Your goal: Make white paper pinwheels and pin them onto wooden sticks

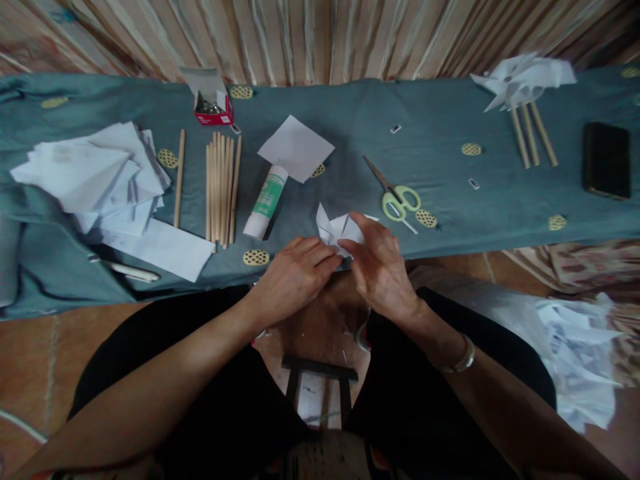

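Note:
Both hands are on a folded white paper pinwheel (333, 230) at the table's front edge. My left hand (300, 270) holds its lower left side, fingers closed over the paper. My right hand (377, 263) pinches the right part between thumb and index finger. One pointed paper flap stands up at the left; the fingers hide much of the rest. Just left of the pinwheel lies a glue stick (267, 202) with a green label. A flat square of white paper (296, 148) lies behind it. Scissors (395, 193) with light green handles rest to the right.
Wooden sticks (223, 190) lie left of the glue, near a red box (213, 110) of small metal pieces. Farther left are a stack of paper (95, 173) and a pale utility knife (131, 270). At right lie finished pinwheels (525, 80) and a black phone (607, 160).

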Available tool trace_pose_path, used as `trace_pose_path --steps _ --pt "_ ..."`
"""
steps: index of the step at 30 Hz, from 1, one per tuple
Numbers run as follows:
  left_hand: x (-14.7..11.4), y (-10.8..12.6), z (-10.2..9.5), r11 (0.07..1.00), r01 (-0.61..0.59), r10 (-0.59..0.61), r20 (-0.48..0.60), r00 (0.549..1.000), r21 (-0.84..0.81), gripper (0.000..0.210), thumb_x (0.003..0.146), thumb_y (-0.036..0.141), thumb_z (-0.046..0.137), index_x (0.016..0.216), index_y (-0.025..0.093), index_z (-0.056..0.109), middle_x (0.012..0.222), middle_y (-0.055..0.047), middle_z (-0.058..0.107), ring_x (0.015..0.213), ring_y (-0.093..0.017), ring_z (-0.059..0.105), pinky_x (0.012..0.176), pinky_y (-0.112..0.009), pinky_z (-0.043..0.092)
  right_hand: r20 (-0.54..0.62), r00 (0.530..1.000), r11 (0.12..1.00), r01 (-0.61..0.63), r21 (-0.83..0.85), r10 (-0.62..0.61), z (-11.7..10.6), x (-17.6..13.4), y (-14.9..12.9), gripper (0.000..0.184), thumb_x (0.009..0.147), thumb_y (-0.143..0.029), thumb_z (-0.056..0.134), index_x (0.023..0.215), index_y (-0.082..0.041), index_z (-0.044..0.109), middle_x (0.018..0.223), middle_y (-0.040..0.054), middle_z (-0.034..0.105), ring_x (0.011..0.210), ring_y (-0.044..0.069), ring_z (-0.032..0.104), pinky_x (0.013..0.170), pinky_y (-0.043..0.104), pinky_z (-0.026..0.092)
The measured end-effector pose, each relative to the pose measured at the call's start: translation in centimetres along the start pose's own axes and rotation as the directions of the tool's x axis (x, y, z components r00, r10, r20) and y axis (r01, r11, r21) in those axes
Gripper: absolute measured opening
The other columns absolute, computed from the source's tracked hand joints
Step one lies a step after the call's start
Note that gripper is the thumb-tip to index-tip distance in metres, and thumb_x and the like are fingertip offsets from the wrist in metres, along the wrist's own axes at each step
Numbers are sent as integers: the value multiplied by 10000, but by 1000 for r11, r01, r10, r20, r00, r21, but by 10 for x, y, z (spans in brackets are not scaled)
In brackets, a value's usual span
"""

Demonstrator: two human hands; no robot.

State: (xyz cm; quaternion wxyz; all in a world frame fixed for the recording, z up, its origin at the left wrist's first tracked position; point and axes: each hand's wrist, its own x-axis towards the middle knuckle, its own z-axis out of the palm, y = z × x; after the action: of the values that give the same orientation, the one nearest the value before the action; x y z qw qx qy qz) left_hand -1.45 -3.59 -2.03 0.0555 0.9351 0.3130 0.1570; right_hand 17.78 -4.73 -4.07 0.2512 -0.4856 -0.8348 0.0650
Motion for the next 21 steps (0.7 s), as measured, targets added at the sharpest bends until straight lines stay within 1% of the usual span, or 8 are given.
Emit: trace_pose_path --steps 5,9,15,18,21 --pt "2 -1 0 1000 18 -18 -10 1000 20 201 939 188 454 1016 122 627 941 -77 675 833 -203 565 724 -340 439 27 1000 999 7 35 -8 2 0 -4 328 925 -123 384 1191 -231 543 1442 111 458 1331 271 408 1032 507 385" --pt "3 -1 -1 999 35 -35 -5 999 31 173 928 196 478 987 135 629 923 -71 669 840 -204 559 726 -343 420 79 996 998 26 50 -30 6 1 -6 347 924 -116 363 1227 -198 510 1453 147 452 1335 291 404 1045 534 355" --pt "6 -3 1 999 32 -31 -30 999 39 180 925 182 476 1006 124 626 904 -63 661 845 -206 550 734 -344 409 102 994 998 23 66 -30 7 2 -2 356 909 -95 369 1230 -171 501 1468 165 429 1362 295 373 1064 536 342" --pt "6 -3 2 999 31 -30 -29 999 43 178 928 184 477 1011 135 627 917 -64 662 852 -205 549 739 -347 407 94 995 996 17 91 -26 3 2 -1 361 898 -99 380 1228 -165 512 1478 166 409 1376 296 354 1081 539 332" --pt "6 -4 2 998 32 -30 -42 999 47 188 936 192 474 1041 147 624 942 -63 666 870 -201 555 740 -342 404 48 999 991 9 132 -15 -2 1 1 379 895 -113 390 1247 -175 515 1466 149 422 1368 283 373 1085 524 348"
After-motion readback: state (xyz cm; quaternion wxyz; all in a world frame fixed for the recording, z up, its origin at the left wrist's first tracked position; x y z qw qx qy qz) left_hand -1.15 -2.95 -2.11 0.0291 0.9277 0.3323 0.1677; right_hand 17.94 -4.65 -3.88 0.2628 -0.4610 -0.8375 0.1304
